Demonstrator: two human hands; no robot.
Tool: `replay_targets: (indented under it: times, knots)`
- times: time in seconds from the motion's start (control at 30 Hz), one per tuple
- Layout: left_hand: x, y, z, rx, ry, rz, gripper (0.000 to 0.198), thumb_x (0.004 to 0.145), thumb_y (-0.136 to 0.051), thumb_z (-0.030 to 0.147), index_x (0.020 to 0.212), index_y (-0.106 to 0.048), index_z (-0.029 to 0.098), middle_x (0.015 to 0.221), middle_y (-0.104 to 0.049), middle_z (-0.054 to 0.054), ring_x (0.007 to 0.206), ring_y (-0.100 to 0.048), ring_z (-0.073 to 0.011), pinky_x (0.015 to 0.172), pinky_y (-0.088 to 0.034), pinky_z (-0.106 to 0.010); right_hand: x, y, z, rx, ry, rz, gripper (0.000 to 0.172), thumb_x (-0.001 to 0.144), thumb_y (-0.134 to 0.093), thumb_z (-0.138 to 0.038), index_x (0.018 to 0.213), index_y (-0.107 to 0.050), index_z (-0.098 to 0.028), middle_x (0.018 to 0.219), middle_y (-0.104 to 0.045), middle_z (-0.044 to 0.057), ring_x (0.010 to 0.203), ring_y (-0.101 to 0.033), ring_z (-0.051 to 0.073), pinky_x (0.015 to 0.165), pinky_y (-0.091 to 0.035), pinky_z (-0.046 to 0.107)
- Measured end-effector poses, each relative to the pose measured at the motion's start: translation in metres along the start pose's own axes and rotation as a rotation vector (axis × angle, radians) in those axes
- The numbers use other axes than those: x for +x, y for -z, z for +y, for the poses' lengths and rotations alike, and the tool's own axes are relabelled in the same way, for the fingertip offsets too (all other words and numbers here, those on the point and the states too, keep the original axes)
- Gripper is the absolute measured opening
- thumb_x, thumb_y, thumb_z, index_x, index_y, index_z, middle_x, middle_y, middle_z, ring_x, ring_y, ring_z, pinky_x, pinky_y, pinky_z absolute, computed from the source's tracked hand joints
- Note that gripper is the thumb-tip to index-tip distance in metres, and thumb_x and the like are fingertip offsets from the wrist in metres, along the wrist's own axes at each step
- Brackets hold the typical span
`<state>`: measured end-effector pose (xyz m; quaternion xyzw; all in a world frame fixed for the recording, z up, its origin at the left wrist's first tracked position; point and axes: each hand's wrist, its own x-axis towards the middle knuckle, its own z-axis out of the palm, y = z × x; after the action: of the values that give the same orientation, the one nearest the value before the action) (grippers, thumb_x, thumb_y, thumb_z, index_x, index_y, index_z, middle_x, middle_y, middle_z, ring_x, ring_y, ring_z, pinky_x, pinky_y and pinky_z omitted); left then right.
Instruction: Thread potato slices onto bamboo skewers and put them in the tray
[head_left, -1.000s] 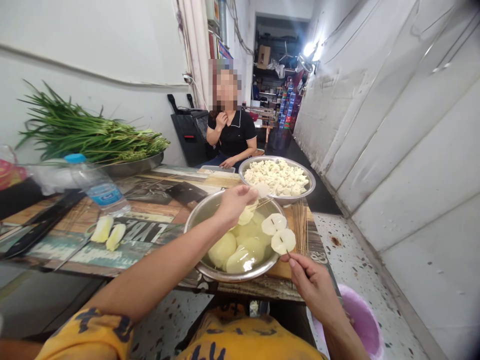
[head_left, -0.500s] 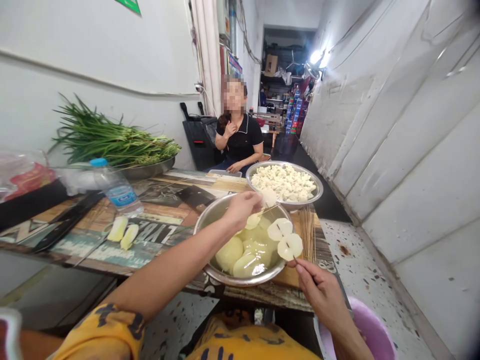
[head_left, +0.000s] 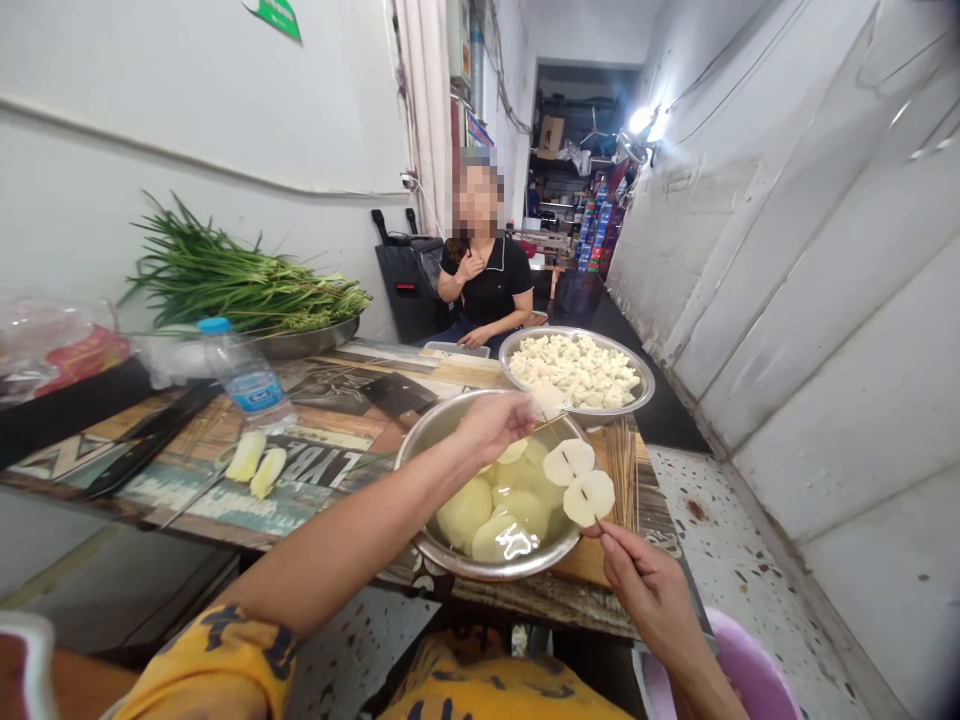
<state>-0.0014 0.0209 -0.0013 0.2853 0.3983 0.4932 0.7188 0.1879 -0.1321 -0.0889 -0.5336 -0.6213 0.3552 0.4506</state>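
My right hand (head_left: 651, 580) pinches the lower end of a thin bamboo skewer (head_left: 598, 523) that carries pale, round potato slices (head_left: 588, 498). Over the far side of the metal basin (head_left: 487, 573), my left hand (head_left: 496, 425) grips another thin potato slice (head_left: 548, 402) by its edge, close to the skewer's upper end. Whether the skewer's tip has entered this slice I cannot tell. Inside the basin, more potato slices (head_left: 501, 537) lie in water. A bundle of bare skewers (head_left: 622, 470) rests on the table just right of the basin.
Behind the basin stands a metal bowl (head_left: 652, 388) of cauliflower pieces (head_left: 577, 368). On the left are a water bottle (head_left: 255, 390), a black knife (head_left: 142, 450), cut vegetable pieces (head_left: 246, 456) and green stalks (head_left: 232, 285). A person (head_left: 491, 285) sits across the table (head_left: 315, 510). A pink tub (head_left: 750, 670) is low right.
The whole view has shifted slightly, so things appear a little further right. Both hands keep their holds, and the left one stays near the skewer's upper end with its slice.
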Motion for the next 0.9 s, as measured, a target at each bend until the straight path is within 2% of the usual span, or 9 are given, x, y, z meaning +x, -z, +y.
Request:
replay_targets:
  times: [0.33,0.73,0.9]
  knots:
    - [-0.004,-0.001,-0.003,0.018,-0.041,-0.017,0.008,0.079,-0.054,0.007,0.073,-0.058,0.008,0.058,-0.060,-0.003,0.048,-0.055,-0.0075,0.050,-0.045,-0.018,0.000,0.000,0.004,-0.005,0.063,-0.007,0.034,0.092,-0.046,-0.036,0.105,-0.065,-0.012,0.056,-0.036,-0.004,0.048,-0.034,0.011,0.045,-0.029,0.023]
    - [-0.005,0.000,-0.003,0.074,-0.033,-0.055,0.006,0.077,-0.057,0.008,0.073,-0.061,0.008,0.065,-0.062,-0.006,0.053,-0.055,-0.0082,0.054,-0.044,-0.020,0.000,-0.003,-0.009,0.027,-0.048,0.006,0.040,0.091,-0.044,-0.044,0.101,-0.062,-0.010,0.055,-0.029,-0.005,0.046,-0.028,0.010,0.044,-0.021,0.024]
    - [-0.004,0.002,-0.006,0.195,-0.161,-0.098,0.011,0.073,-0.062,0.013,0.064,-0.063,0.007,0.057,-0.056,-0.002,0.053,-0.050,-0.0067,0.055,-0.039,-0.019,0.000,-0.002,-0.008,0.028,-0.070,0.010,0.040,0.091,-0.044,-0.045,0.102,-0.061,-0.011,0.054,-0.029,-0.006,0.047,-0.028,0.010,0.045,-0.022,0.024]
